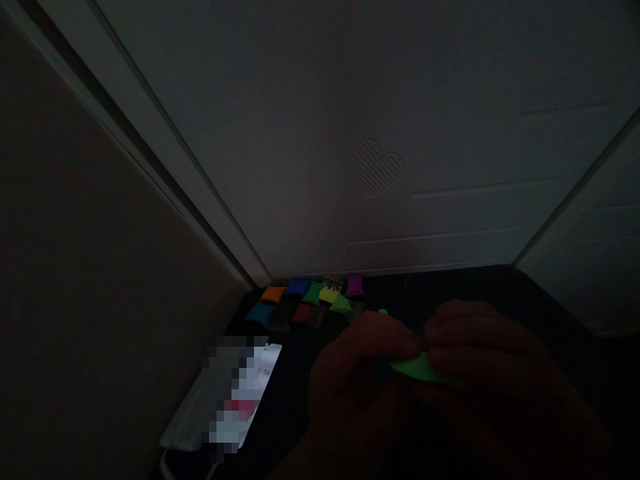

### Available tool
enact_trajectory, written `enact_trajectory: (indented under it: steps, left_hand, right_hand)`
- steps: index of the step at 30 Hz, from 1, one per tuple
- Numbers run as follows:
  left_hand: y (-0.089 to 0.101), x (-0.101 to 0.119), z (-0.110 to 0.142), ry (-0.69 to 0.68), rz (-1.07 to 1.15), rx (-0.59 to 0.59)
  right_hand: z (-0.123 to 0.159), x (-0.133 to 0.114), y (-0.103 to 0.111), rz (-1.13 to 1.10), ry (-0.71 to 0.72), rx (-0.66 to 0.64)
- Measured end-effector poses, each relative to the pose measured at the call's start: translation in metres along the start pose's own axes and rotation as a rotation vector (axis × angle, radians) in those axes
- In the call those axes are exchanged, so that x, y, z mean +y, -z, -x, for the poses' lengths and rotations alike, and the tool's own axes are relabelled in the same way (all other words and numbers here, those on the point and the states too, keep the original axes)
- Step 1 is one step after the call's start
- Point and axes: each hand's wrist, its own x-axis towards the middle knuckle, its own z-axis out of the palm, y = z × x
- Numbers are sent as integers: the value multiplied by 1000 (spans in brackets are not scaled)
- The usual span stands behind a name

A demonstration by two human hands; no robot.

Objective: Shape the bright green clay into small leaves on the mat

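Both hands meet over the dark tabletop at lower right, in very dim light. A bright green lump of soft modelling clay (423, 368) shows between them. My left hand (357, 373) is closed on the clay's left side, its thumb and fingers curled in. From the right, my right hand (500, 367) presses its bent fingers over the same clay. Much of the lump is hidden by the fingers. Behind the left hand lie small coloured packets, among them a light green packet (341, 304), a purple packet (355, 285) and a yellow packet (330, 292).
Farther left are an orange packet (273, 294), a blue packet (297, 287) and a red packet (302, 313). A lit phone (263, 373), partly pixelated, lies at lower left beside a white cable (167, 465). A pale panel (300, 133) with raised hearts rises behind the table.
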Motion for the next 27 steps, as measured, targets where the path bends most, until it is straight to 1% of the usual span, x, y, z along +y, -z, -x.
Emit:
enact_trajectory:
  steps: [2, 7, 11, 14, 18, 23, 27]
  left_hand:
    - [0, 1, 0, -4, -40, 0]
    - [1, 2, 1, -1, -140, 7]
    - [1, 2, 0, 7, -137, 26]
    - [1, 4, -1, -23, -146, -10]
    - [2, 5, -2, -45, -185, -5]
    - [1, 6, -2, -31, -245, 1]
    - [-1, 7, 0, -5, -215, 26]
  right_hand:
    - [2, 1, 0, 5, 14, -9]
    - [4, 3, 3, 21, -10, -51]
    - [1, 6, 4, 37, 38, -71]
    - [-1, 9, 4, 30, 75, -70]
    - [-1, 8, 4, 30, 69, -76]
    - [-1, 6, 5, 40, 74, -74]
    - [-5, 6, 3, 37, 60, -72]
